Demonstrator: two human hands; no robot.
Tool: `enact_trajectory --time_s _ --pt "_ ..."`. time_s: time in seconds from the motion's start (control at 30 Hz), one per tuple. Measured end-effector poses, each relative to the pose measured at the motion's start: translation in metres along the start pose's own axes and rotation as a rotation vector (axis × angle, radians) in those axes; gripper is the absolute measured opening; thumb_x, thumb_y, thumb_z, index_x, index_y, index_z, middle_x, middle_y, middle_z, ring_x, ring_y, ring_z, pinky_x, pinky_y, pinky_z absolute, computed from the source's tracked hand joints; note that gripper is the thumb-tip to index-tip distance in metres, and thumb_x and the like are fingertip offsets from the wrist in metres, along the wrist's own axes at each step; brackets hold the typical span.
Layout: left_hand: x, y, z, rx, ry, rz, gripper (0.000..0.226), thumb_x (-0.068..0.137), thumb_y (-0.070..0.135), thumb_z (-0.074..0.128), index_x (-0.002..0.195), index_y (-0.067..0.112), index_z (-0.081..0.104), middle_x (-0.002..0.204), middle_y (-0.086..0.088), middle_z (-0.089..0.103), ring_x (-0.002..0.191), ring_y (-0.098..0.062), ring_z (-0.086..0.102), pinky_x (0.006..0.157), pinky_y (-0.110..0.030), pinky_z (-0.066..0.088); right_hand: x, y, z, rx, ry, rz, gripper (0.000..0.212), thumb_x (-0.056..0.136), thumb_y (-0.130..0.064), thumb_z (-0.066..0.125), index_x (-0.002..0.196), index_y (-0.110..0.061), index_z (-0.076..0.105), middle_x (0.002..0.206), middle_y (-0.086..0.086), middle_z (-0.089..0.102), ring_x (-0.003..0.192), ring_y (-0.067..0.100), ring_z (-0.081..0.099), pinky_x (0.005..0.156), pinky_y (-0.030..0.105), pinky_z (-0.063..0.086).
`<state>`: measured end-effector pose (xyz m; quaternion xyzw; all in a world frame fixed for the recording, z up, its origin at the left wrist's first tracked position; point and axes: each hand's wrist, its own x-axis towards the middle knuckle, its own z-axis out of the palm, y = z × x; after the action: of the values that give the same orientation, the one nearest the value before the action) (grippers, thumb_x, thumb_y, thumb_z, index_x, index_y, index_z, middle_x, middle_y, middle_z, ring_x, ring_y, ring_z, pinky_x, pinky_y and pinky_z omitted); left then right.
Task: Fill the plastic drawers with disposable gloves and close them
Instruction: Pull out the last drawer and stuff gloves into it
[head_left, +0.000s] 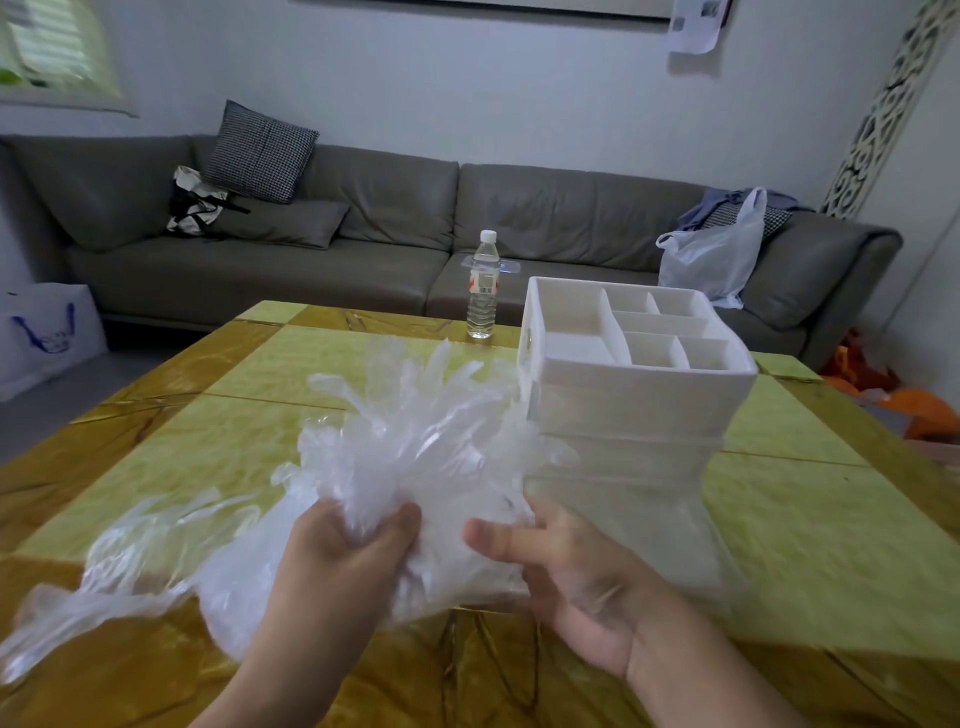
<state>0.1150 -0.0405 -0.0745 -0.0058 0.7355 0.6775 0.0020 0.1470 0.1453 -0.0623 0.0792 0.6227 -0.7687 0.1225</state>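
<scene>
Above the near edge of the table (810, 525) you hold a big crumpled bundle of disposable gloves (415, 447), clear and thin, lifted just in front of the plastic drawers (639, 395). Your left hand (358, 540) has its fingers curled tight round a bunched neck of the film; your right hand (566, 561) cups the bundle from the side, thumb pressed on it and fingers partly curled behind, though the plastic hides how firmly they grip. A loose tail of the gloves trails down to your left, near the table edge.

The drawers stand to your right, a white stack with a divided tray on top; through the blur I cannot tell whether any drawer is pulled out. That is your first risk: with both hands full you have none free to open one. The bundle also looks too bulky for one drawer, so film may spring out and jam the front when you close it. The trailing tail may snag or drop gloves, and a careless sweep could tip the water bottle (483, 286) standing behind
</scene>
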Motion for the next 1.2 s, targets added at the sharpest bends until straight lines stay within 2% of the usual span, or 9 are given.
enact_trajectory --time_s 0.17,0.23,0.37,0.5,0.57,0.73,0.93,1.03,1.2 --pt "-0.01 0.004 0.005 0.147 -0.16 0.1 0.019 0.092 0.028 0.076 0.085 0.011 0.078 0.074 -0.005 0.079 0.068 -0.023 0.077 0.068 -0.049 0.062 0.012 0.011 0.006 0.073 0.376 0.056 0.046 0.084 -0.028 0.086 0.123 -0.007 0.072 0.1 0.017 0.081 0.089 0.036 0.08 0.08 0.048 0.065" --pt "-0.012 0.004 0.005 0.165 -0.201 0.106 0.02 0.092 0.031 0.076 0.084 0.014 0.079 0.073 -0.005 0.078 0.067 -0.023 0.077 0.064 -0.046 0.06 0.009 0.008 0.005 0.077 0.365 0.023 0.024 0.09 -0.016 0.08 0.11 -0.002 0.079 0.099 0.021 0.08 0.091 0.039 0.079 0.088 0.055 0.064" --pt "-0.012 0.009 0.005 0.129 -0.241 0.107 0.015 0.093 0.028 0.077 0.087 0.014 0.078 0.073 -0.001 0.078 0.067 -0.015 0.076 0.06 -0.032 0.054 0.005 0.008 0.007 0.058 0.359 -0.052 0.015 0.088 -0.004 0.081 0.102 0.002 0.08 0.097 0.024 0.08 0.09 0.043 0.079 0.09 0.062 0.061" --pt "-0.008 0.015 0.002 0.029 -0.071 0.038 0.031 0.098 0.039 0.065 0.089 0.01 0.071 0.054 0.002 0.066 0.045 -0.011 0.062 0.045 -0.019 0.044 0.01 0.013 0.008 -0.004 0.419 -0.108 0.009 0.091 0.0 0.077 0.1 0.0 0.079 0.092 0.02 0.081 0.086 0.039 0.08 0.084 0.056 0.065" --pt "-0.002 0.018 -0.005 -0.052 -0.018 0.019 0.033 0.103 0.044 0.055 0.096 0.018 0.074 0.071 -0.007 0.072 0.058 -0.024 0.069 0.054 -0.029 0.052 0.009 0.014 0.007 -0.039 0.437 -0.127 0.008 0.091 -0.003 0.079 0.099 -0.003 0.079 0.091 0.017 0.081 0.085 0.037 0.08 0.084 0.056 0.065" --pt "0.005 0.02 -0.014 -0.36 0.036 -0.162 0.03 0.105 0.04 0.054 0.106 0.02 0.076 0.098 -0.009 0.079 0.08 -0.027 0.075 0.073 -0.048 0.06 0.01 0.015 0.004 -0.04 0.46 -0.163 0.006 0.091 -0.005 0.08 0.097 -0.006 0.08 0.091 0.014 0.082 0.087 0.035 0.08 0.087 0.06 0.063" --pt "-0.007 0.019 -0.007 -0.305 -0.399 -0.421 0.048 0.092 0.051 0.063 0.112 0.012 0.08 0.111 -0.015 0.078 0.103 -0.036 0.076 0.101 -0.055 0.053 0.015 0.016 0.003 -0.034 0.438 -0.219 0.006 0.091 -0.009 0.081 0.097 -0.008 0.082 0.095 0.015 0.081 0.091 0.037 0.079 0.09 0.062 0.062" --pt "-0.01 0.012 -0.005 -0.215 -0.42 -0.268 0.024 0.084 0.02 0.08 0.105 0.008 0.082 0.106 -0.019 0.078 0.101 -0.035 0.076 0.102 -0.054 0.053 0.013 0.016 0.004 -0.033 0.4 -0.227 0.003 0.091 -0.007 0.08 0.093 -0.006 0.081 0.093 0.019 0.081 0.09 0.039 0.079 0.091 0.062 0.061" --pt "-0.011 0.009 -0.004 0.139 -0.265 -0.026 0.013 0.095 0.015 0.074 0.092 0.026 0.081 0.089 -0.004 0.081 0.087 -0.021 0.078 0.086 -0.051 0.061 0.014 0.01 -0.001 0.076 0.403 -0.205 0.022 0.082 -0.014 0.084 0.102 -0.006 0.081 0.1 0.02 0.08 0.096 0.04 0.078 0.096 0.064 0.059"
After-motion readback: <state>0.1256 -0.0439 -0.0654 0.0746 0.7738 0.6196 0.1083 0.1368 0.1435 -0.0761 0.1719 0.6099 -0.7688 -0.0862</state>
